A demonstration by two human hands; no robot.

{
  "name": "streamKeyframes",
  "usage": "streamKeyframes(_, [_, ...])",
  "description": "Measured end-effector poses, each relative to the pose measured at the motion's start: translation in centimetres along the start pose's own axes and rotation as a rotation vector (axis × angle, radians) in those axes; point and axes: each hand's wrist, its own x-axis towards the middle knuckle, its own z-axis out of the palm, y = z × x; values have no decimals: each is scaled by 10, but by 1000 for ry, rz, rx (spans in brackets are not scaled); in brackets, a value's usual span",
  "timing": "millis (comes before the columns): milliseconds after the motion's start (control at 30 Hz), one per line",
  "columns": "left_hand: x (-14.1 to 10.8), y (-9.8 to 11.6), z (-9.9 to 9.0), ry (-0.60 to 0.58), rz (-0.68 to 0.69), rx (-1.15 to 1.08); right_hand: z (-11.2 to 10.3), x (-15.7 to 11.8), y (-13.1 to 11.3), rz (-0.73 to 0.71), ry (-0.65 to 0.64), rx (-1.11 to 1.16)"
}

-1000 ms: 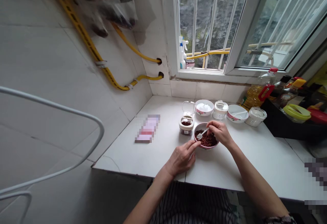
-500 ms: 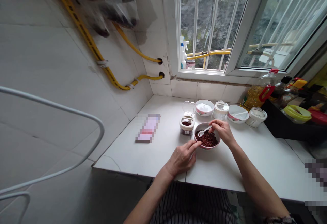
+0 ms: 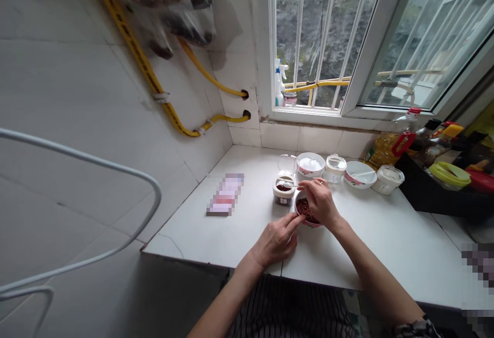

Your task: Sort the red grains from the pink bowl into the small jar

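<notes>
My right hand [image 3: 323, 205] pinches a small white spoon [image 3: 292, 185] by its handle, its scoop end over the mouth of a small clear jar [image 3: 283, 199]. The jar has a cream rim, its clear lid is flipped up, and dark red bits show inside. Beside it stands a bowl [image 3: 311, 224] filled with dark red dried bits [image 3: 303, 208] that look like peppercorns; my right hand covers part of it. With its fingertips, my left hand [image 3: 278, 238] holds the bowl's near left rim.
Behind are a bowl of white powder [image 3: 311, 165], a lidded jar [image 3: 335, 167], a bowl with a white spoon [image 3: 360, 176] and another jar [image 3: 388, 179]. An oil bottle [image 3: 395, 140] stands by a black box [image 3: 420, 183] of bottles. A blurred pinkish object [image 3: 227, 195] lies left.
My right hand has moved left with the spoon, from above the bowl to the jar's mouth. The left hand stays at the bowl. The view has shifted slightly.
</notes>
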Motion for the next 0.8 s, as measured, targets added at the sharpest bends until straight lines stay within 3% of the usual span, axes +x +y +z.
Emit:
streamKeyframes(67, [0,0,0,2,3,-1,-5,0,-1,-55,4,-59])
streamKeyframes(233, [0,0,0,8,6,-8,-34,-2,15,134,169,-105])
streamKeyframes(333, [0,0,0,7,4,-11,-41,-6,29,182,72,-149])
streamKeyframes(467, [1,0,-1,-4,0,-9,-35,-8,36,212,-51,-135])
streamKeyframes(700, [1,0,-1,-3,3,-1,-33,-9,31,366,-48,92])
streamKeyframes(800, [0,0,0,1,1,0,-31,-9,30,358,-49,89])
